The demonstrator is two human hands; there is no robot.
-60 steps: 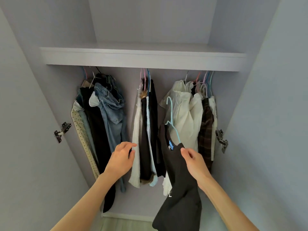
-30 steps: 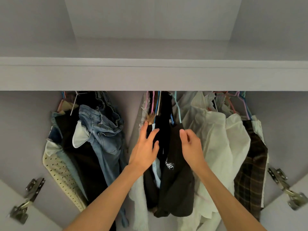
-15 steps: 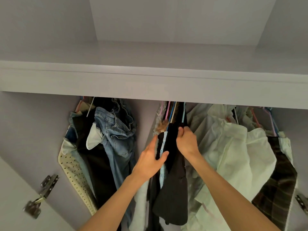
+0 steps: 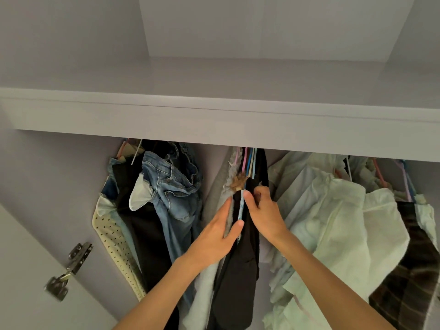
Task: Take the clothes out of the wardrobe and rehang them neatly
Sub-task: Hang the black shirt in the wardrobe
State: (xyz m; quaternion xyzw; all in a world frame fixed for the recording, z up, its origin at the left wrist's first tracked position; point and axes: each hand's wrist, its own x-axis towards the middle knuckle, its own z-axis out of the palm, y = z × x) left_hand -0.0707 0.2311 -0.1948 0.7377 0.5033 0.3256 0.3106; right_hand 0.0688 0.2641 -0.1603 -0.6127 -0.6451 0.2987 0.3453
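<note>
Whereas two seconds ago the black fabric garment (image 4: 240,277) hung clear of the rail in the right hand (image 4: 263,210), it now sits within the middle clothes group. Right fingers (image 4: 250,198) are curled on its top edge; the left hand (image 4: 217,232), fingers straight, presses neighbouring clothes aside. Judgement: rehanging nearly complete.

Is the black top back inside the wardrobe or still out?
Inside. The black top hangs among the middle clothes under the shelf; the right hand grips its top. Whether its hanger sits on the rail: cannot tell.
</note>
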